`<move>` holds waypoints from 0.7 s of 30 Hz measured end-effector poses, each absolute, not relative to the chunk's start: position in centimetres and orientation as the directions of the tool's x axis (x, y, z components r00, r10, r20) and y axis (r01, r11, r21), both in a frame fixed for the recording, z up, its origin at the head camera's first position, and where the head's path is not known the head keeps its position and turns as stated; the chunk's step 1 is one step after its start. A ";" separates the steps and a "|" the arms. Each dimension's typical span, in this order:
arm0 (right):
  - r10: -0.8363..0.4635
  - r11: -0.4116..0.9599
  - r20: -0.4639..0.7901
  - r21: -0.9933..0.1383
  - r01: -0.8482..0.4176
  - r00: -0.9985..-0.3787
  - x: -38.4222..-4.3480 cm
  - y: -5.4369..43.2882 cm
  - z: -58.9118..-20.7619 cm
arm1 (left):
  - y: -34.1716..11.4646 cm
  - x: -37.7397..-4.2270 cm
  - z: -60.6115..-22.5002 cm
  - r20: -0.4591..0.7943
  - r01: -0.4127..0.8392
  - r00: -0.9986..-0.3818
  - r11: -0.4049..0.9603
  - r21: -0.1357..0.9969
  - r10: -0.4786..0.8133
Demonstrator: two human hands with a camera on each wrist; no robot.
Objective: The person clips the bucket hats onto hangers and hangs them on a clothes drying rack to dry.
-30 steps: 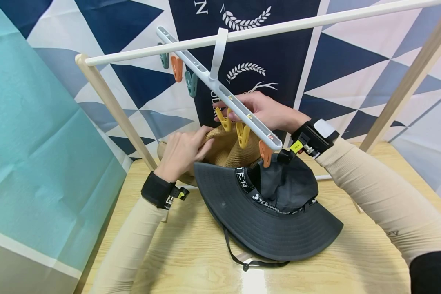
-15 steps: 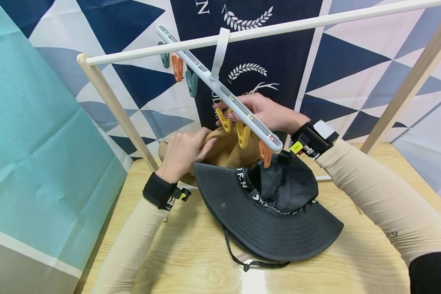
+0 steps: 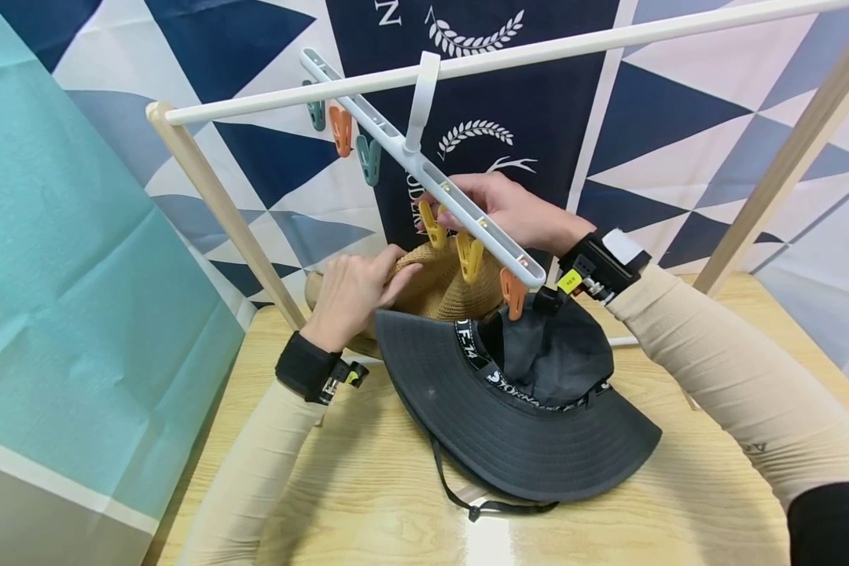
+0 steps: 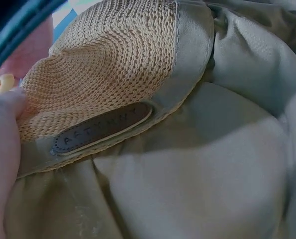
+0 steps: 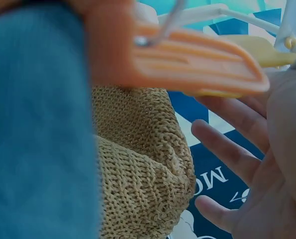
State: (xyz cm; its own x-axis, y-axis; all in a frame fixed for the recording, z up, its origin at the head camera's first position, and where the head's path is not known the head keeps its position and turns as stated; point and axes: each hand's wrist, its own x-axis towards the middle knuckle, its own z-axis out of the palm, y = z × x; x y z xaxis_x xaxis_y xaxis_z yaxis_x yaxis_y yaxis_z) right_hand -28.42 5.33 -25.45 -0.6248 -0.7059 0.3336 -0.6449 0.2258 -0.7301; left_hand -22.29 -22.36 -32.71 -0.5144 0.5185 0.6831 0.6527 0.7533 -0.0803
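In the head view, my left hand (image 3: pixel 347 295) grips the edge of a tan woven hat (image 3: pixel 449 287), thumb on the near side. The left wrist view shows the hat's weave and a brown label (image 4: pixel 103 127) on its inner band. My right hand (image 3: pixel 505 208) pinches a yellow clothespin (image 3: pixel 433 228), which hangs from a pale blue clip hanger (image 3: pixel 446 185) right over the woven hat. In the right wrist view several of its other fingers (image 5: pixel 227 149) are stretched out. In front is a dark grey wide-brimmed hat (image 3: pixel 523 440), its crown overlapped by an orange clothespin (image 3: pixel 513 295).
The hanger hooks over a white rail (image 3: pixel 573 51) on a wooden frame (image 3: pixel 215 204). Another yellow clothespin (image 3: pixel 470 259) hangs beside the pinched one; green and orange clothespins (image 3: pixel 340 131) hang at the far end. A black chin cord (image 3: pixel 481 507) lies on the wooden table (image 3: pixel 354 495).
The pinched yellow clothespin and my right fingertips have risen slightly. My left hand and both hats have stayed almost still.
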 end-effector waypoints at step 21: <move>-0.648 0.277 0.301 -0.763 -0.584 -0.700 -27.8 5.1 -25.4 | -22.1 -22.3 -33.1 0.731 0.620 -0.501 0.782 -0.071 0.464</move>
